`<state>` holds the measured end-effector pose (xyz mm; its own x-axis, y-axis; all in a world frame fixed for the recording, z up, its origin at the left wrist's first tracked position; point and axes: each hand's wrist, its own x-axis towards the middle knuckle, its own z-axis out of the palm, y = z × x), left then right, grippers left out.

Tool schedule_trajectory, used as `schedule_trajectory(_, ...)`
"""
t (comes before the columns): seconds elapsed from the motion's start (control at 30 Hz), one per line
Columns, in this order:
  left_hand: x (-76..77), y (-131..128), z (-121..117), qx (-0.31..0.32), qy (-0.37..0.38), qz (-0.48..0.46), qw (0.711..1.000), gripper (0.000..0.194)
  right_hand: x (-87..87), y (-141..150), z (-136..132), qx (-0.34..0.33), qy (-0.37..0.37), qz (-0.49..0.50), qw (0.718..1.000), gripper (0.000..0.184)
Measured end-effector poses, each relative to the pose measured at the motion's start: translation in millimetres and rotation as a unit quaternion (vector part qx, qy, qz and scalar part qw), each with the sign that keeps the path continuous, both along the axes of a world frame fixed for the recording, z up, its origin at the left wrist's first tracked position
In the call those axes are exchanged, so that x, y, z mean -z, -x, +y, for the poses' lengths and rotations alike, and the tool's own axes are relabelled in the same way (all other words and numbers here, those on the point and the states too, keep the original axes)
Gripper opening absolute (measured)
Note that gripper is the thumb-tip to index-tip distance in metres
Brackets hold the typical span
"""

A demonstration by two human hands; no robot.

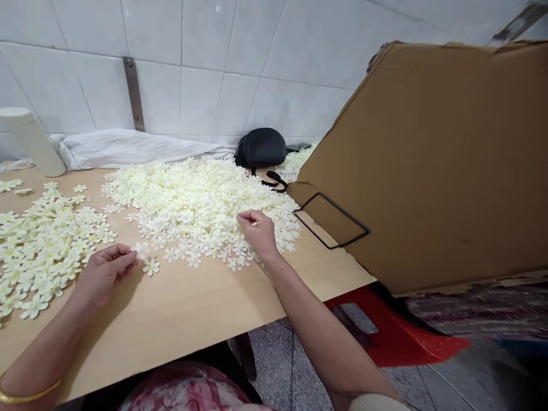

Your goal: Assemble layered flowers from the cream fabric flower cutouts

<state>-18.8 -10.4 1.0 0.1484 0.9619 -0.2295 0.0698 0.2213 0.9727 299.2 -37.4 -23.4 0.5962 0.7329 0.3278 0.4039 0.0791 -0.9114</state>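
My left hand pinches a white artificial flower by its edge, just above the table. Beside it, a loose flower lies flat on the wood. My right hand is at the right side of a large heap of pale cream artificial flowers. Its thumb and fingertips are closed together against the heap, and whatever is between them is too small or hidden to make out. A second, looser pile of similar flowers with yellowish centres spreads to the left of my left hand.
A large cardboard sheet stands at the right, with a black wire frame by its lower corner. Behind the heap sits a black pouch with a strap. A white bottle and white cloth are along the tiled wall. A red stool is below.
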Motion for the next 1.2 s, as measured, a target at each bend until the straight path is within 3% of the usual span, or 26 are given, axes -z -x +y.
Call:
schedule_trajectory(0.2,-1.8,-5,-6,0.011,-0.064,0.081,0.995,0.021,6.2,-2,0,0.058,-0.026,-0.157,0.986,0.014)
schedule_trajectory(0.4,-27.3,-45,-7,0.123,-0.089,0.149,0.977,0.014,13.0,11,-3,0.058,-0.07,-0.243,0.966,0.017)
schedule_trajectory(0.57,-42.8,-100,19,0.139,-0.126,0.159,0.969,0.009,13.5,15,-9,0.056,-0.08,-0.307,0.947,0.017)
schedule_trajectory(0.73,-37.1,-134,56,0.087,-0.167,0.183,0.965,0.011,15.8,13,-11,0.063,-0.089,-0.336,0.935,0.015)
schedule_trajectory(0.87,-32.6,-126,66,0.046,-0.189,0.2,0.96,0.011,16.4,9,-9,0.069,-0.099,-0.347,0.93,0.015)
schedule_trajectory(1.07,-24.0,-75,50,-0.019,-0.254,0.185,0.949,0.01,12.9,17,-20,0.052,-0.133,-0.357,0.923,0.015)
schedule_trajectory(1.2,-11.0,-40,37,-0.043,-0.259,0.173,0.949,0.012,-0.1,48,-29,-0.048,-0.135,-0.389,0.91,0.013)
